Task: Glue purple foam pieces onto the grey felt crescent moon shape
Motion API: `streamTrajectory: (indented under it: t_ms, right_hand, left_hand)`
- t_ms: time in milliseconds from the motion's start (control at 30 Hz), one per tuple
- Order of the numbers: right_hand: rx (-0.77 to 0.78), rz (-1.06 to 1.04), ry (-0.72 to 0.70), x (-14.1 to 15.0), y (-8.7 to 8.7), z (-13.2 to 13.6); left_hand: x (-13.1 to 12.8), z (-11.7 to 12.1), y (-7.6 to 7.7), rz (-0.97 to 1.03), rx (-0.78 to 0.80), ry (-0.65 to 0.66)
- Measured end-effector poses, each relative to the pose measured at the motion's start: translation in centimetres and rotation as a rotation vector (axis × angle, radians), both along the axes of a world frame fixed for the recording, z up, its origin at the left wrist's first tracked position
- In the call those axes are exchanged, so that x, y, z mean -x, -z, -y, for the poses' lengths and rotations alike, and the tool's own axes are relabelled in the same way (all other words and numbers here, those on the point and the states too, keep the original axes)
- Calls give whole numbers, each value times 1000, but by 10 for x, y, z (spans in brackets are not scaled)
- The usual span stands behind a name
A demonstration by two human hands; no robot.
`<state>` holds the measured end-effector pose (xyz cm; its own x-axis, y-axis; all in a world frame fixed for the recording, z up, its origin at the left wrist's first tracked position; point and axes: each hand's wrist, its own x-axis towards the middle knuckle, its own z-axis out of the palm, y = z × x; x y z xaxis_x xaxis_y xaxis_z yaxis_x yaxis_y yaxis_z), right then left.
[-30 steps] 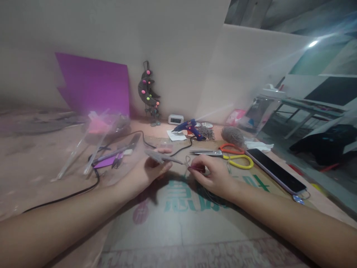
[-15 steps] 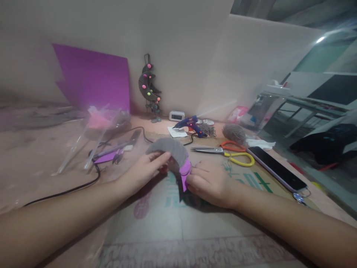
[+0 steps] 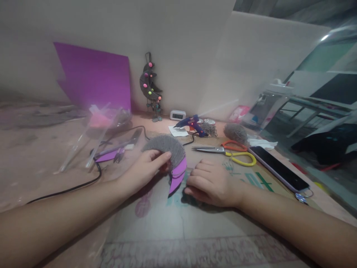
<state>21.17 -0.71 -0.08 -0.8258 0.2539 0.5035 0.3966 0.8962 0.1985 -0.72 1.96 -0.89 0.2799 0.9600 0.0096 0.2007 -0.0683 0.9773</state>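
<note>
My left hand (image 3: 145,169) pinches a crescent-shaped piece (image 3: 170,154) upright over the table; most of it is wrapped in grey twine and its lower tip is bare purple foam. My right hand (image 3: 210,183) rests just right of the purple tip with its fingers curled down onto the cardboard sheet (image 3: 178,219); what it holds, if anything, is hidden under the fingers. A finished dark crescent ornament (image 3: 150,87) with coloured balls leans against the back wall.
A blue glue gun (image 3: 189,124), a twine ball (image 3: 235,133), orange- and yellow-handled scissors (image 3: 228,150) and a phone (image 3: 279,169) lie to the right. A purple foam sheet (image 3: 93,76), plastic bag (image 3: 103,119), black cable (image 3: 83,184) and small clock (image 3: 177,115) sit left and behind.
The crescent piece has been turned from edge-on to face me. My right hand let go of the thin twine end and came down onto the cardboard beside the purple tip.
</note>
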Motion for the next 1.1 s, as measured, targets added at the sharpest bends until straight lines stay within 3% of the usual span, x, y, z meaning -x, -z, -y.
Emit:
streamTrajectory:
  t_ms: [300,400,600,900,1100]
  right_hand:
    - [312,-281,302,-10,-1,-20]
    - [340,-300,258,-8,-1,-22]
    - [231,-166,156,-5,-3,-13]
    - [276,-185,197,-6,0,-16]
    - [296,-277,203,-6,1,-16]
  left_hand:
    - [-2,5,-6,-76,-7,3]
    - [-2,7,-9,-121,-29,11]
    - [0,7,-10,-183,-93,43]
    - [0,7,-9,-203,-101,63]
    - [0,7,-11,-212,-79,-3]
